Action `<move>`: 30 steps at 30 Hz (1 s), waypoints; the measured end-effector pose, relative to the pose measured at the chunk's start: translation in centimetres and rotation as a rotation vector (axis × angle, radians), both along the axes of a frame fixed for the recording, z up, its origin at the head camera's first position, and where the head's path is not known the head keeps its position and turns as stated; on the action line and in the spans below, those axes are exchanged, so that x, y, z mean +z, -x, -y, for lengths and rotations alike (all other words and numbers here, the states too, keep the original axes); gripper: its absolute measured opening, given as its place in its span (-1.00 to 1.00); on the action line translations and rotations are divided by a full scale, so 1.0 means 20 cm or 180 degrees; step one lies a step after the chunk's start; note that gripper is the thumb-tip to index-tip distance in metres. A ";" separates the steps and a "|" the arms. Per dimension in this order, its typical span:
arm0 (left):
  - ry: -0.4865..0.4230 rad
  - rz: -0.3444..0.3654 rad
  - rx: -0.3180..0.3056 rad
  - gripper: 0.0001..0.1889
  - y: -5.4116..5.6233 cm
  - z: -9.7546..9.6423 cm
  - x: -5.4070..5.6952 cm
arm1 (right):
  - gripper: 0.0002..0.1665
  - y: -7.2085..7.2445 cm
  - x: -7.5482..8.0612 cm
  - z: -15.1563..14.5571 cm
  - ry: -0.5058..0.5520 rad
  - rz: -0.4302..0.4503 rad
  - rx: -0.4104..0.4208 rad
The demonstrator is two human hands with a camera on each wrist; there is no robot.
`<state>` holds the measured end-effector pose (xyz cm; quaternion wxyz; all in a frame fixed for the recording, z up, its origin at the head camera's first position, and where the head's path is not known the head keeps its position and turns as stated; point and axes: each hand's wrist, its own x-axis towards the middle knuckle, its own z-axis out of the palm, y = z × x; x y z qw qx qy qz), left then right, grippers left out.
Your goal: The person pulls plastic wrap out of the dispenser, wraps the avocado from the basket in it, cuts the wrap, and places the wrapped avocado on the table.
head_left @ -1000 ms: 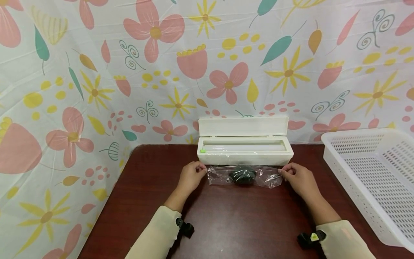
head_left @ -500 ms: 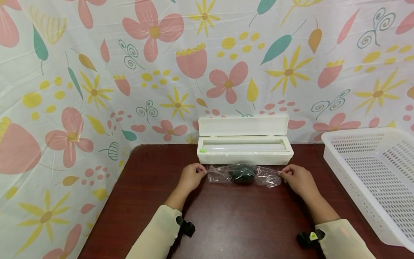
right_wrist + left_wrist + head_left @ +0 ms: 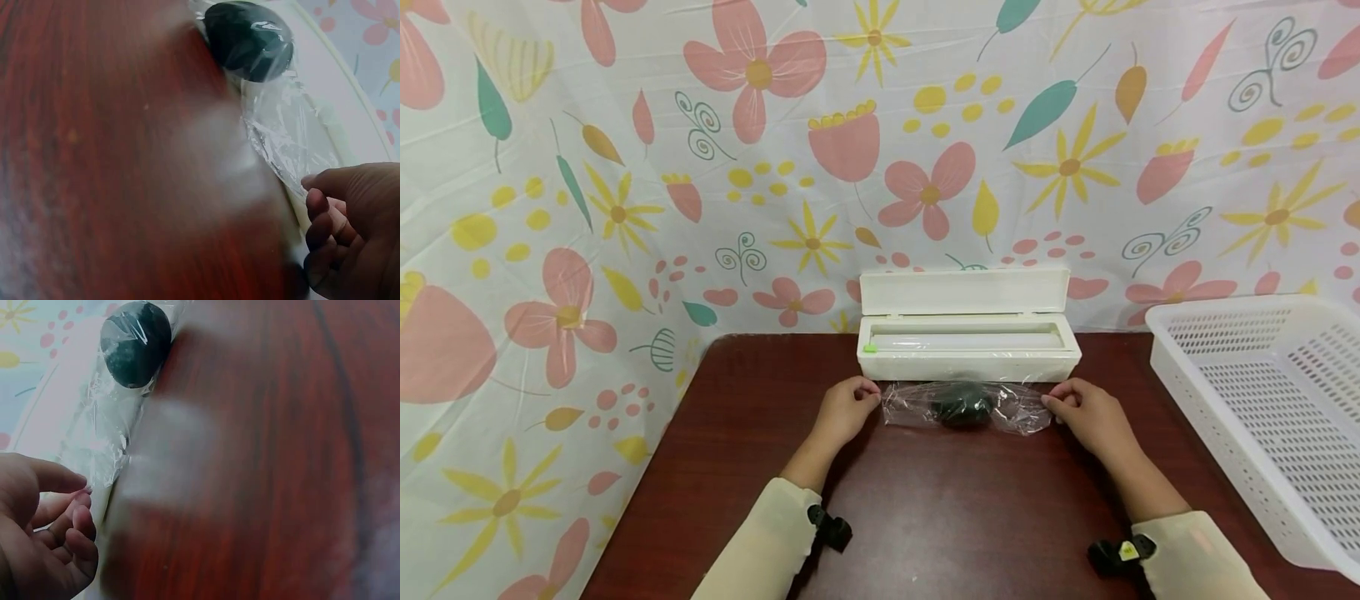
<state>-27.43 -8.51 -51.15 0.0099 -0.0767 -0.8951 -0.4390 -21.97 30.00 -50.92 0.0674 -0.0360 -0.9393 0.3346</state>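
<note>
The left hand and right hand each pinch an end of clear film; the dark round object shows through it, just before the white dispenser. Even tension should limit creasing.

You are in a sheet-lined corner; whether it belongs to a home or a studio cannot be told. A creased floral sheet hangs behind and left of your reddish wood-grain surface, which carries kitchen-type goods: a white plastic basket and a cling-film dispenser.
</note>
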 end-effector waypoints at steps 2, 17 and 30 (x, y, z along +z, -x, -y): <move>-0.0090 -0.0065 0.0055 -0.92 -0.01 -0.01 0.01 | -0.62 -0.01 0.01 0.00 0.0106 -0.0004 -0.0014; 0.0437 -0.1307 -0.0952 -0.75 -0.24 -0.27 0.24 | -0.71 -0.10 0.18 0.32 -0.0009 -0.1412 0.1096; 0.0980 -0.1006 -0.1465 -0.38 -0.18 -0.41 0.16 | -0.33 -0.05 0.10 0.46 -0.0320 -0.1223 0.1493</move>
